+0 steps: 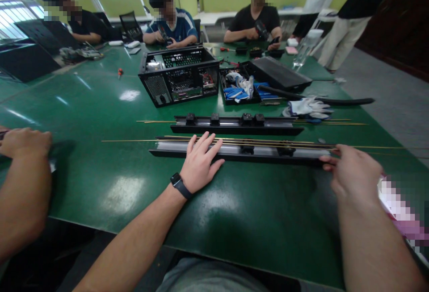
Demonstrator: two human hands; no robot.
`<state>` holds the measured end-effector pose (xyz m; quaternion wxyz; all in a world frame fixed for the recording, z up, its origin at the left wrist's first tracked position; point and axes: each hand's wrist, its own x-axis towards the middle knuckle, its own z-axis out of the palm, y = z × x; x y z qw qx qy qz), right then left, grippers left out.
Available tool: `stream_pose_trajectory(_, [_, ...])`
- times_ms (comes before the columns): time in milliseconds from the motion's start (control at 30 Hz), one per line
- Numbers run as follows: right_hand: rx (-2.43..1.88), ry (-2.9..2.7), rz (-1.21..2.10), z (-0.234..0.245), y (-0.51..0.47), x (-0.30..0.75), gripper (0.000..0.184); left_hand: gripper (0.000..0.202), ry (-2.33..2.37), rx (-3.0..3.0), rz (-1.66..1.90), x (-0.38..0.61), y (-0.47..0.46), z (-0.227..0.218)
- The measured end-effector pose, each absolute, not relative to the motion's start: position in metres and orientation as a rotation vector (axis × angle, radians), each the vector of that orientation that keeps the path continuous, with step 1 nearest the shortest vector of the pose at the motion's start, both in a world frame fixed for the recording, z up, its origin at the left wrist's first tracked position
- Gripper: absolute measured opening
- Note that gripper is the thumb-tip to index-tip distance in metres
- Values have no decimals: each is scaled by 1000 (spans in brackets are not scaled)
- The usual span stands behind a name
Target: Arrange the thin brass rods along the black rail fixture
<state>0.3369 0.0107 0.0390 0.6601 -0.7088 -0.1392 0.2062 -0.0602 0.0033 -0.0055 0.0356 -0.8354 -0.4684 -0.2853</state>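
A long black channel [214,154] with a pale inner strip lies across the table in front of me, with thin brass rods [231,141] running along it and past both its ends. My left hand [200,161], with a dark watch on the wrist, rests on the channel left of its middle, fingers spread over the rods. At the right end, my right hand [355,170] pinches the rods between thumb and fingers; its grip is partly hidden. Dark blocks [247,146] sit inside this channel. Just behind is a second black channel [234,128] carrying several black blocks and more rods.
On the green table [100,167] stand an open computer case [179,77], a black tray [239,100] with gloves, a dark panel [281,73], more gloves [311,108] and a clear bottle [306,48]. A neighbour's arm [25,180] reaches in from the left. Several people work opposite.
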Motion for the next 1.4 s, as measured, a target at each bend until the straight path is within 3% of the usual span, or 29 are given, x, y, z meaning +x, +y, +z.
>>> stream_pose_trajectory(400, [-1611, -368, 496, 42, 6, 328, 3, 55, -1420, -2569, -873, -61, 3, -3])
stream_pose_trajectory(667, [-1533, -702, 813, 30, -5, 305, 41, 53, -1418, -2546, -900, -61, 3, -4])
stream_pose_trajectory(933, [-1515, -434, 618, 36, 2, 316, 19, 57, -1442, -2566, -886, -62, 3, -5])
stream_pose_trajectory(1067, [-1488, -636, 811, 33, -4, 305, 30, 56, -1442, -2574, -868, -61, 3, -3])
stream_pose_trajectory(1167, [-1491, -613, 770, 29, -3, 307, 36, 54, -1452, -2576, -862, -60, 3, -2])
stream_pose_trajectory(1400, [-1472, -418, 621, 25, 7, 318, 19, 58, -1468, -2580, -850, -59, 3, -2])
